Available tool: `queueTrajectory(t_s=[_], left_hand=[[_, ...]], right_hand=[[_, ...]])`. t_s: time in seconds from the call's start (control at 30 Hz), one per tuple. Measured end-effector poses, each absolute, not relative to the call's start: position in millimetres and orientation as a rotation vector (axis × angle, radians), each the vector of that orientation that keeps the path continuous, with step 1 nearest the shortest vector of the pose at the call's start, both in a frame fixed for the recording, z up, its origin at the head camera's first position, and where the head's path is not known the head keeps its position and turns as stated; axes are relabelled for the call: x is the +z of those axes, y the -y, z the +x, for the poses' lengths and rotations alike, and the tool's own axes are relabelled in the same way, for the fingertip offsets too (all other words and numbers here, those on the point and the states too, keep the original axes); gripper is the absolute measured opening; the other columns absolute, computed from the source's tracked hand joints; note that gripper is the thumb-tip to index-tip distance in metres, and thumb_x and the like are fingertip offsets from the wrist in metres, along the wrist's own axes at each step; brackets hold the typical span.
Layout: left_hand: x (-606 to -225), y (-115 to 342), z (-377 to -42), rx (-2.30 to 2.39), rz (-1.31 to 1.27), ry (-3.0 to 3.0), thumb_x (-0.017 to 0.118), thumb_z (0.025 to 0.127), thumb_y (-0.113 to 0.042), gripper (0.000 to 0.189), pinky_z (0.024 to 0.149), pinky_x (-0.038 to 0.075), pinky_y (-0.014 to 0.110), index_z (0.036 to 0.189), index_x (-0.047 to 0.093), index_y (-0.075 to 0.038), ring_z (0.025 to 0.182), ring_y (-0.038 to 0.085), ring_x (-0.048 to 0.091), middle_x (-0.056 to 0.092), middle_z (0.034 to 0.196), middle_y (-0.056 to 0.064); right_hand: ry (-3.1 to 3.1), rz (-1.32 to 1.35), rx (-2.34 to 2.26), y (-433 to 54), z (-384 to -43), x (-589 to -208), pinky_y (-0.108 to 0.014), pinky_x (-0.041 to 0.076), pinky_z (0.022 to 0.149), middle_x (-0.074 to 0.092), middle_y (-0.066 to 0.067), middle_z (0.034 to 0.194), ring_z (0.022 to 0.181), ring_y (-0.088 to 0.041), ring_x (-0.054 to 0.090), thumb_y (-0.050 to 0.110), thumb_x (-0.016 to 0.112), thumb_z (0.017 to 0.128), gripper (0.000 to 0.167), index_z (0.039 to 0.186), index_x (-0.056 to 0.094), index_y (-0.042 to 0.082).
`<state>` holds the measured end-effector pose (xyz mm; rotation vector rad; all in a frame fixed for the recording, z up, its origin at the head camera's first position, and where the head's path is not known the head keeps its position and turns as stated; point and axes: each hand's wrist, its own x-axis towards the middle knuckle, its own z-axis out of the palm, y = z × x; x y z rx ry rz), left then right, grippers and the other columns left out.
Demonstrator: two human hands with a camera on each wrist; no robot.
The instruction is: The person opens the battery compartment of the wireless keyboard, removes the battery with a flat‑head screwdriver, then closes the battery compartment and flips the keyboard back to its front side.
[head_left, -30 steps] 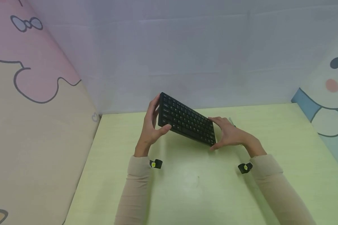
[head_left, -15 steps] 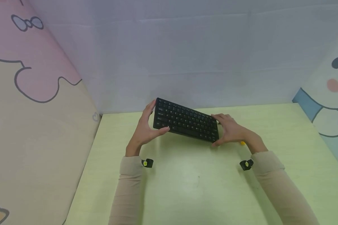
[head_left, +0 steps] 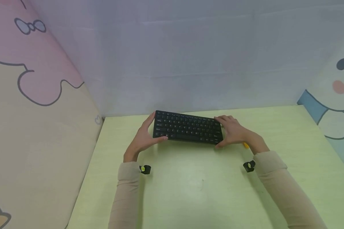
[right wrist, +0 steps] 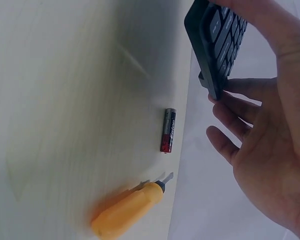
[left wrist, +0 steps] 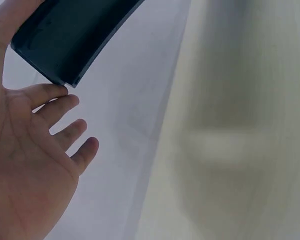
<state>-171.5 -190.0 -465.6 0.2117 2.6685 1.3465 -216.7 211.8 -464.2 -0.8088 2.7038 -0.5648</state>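
A black keyboard (head_left: 189,128) is held by its two ends above the pale yellow-green table (head_left: 177,194), keys facing the head camera. My left hand (head_left: 143,138) grips its left end, thumb on the near edge and a finger at the far corner. At the right end, my right hand (head_left: 235,131) pinches it between thumb and fingers. In the left wrist view the keyboard's smooth dark underside (left wrist: 65,42) shows over the left hand (left wrist: 35,160), whose lower fingers stay off it. The right wrist view shows the keys and end edge beside the right hand (right wrist: 275,135).
Under the right hand, a red and black battery (right wrist: 168,131) lies on the table. Beside it is a screwdriver (right wrist: 127,212) with an orange handle, mostly hidden in the head view. A pale cloth wall (head_left: 200,63) stands behind, with printed panels at both sides.
The keyboard's left end has come down and slightly left, so the keyboard is nearly level. My left hand moved with it. The right hand shifted only slightly, uncovering some of the screwdriver's orange handle.
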Motion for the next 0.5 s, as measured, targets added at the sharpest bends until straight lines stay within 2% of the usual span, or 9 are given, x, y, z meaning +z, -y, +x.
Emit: queueTrajectory(t_s=[0.13,0.33,0.5], left_hand=[[-484,195,-173,1.280,0.182,-2.666,0.087,0.072,-0.061,0.125,0.130,0.015,0.065,0.165,0.006,-0.038,0.163,0.027,0.005,0.004,0.175,-0.005],[-503,200,-176,1.170,0.208,-2.738,0.086,0.073,-0.057,0.121,0.125,0.003,0.077,0.166,0.016,-0.025,0.163,0.033,-0.008,-0.005,0.175,-0.009],[-515,200,-181,1.088,0.212,-2.793,0.086,0.072,-0.059,0.118,0.126,0.005,0.074,0.165,0.022,-0.022,0.162,0.037,-0.006,-0.003,0.175,-0.006]], right_hand=[[-2.728,-0.792,-0.514,-212,-219,-470,-0.072,0.031,0.117,0.035,-0.026,0.160,0.143,-0.048,0.035,0.052,0.094,0.061,0.129,0.159,0.028,0.000],[-2.767,-0.766,-0.425,-210,-223,-477,-0.071,0.033,0.115,0.038,-0.025,0.159,0.144,-0.046,0.034,0.056,0.092,0.060,0.129,0.159,0.030,0.002],[-2.779,-0.738,-0.386,-209,-225,-479,-0.071,0.033,0.115,0.040,-0.025,0.158,0.144,-0.047,0.033,0.056,0.092,0.059,0.128,0.158,0.032,0.001]])
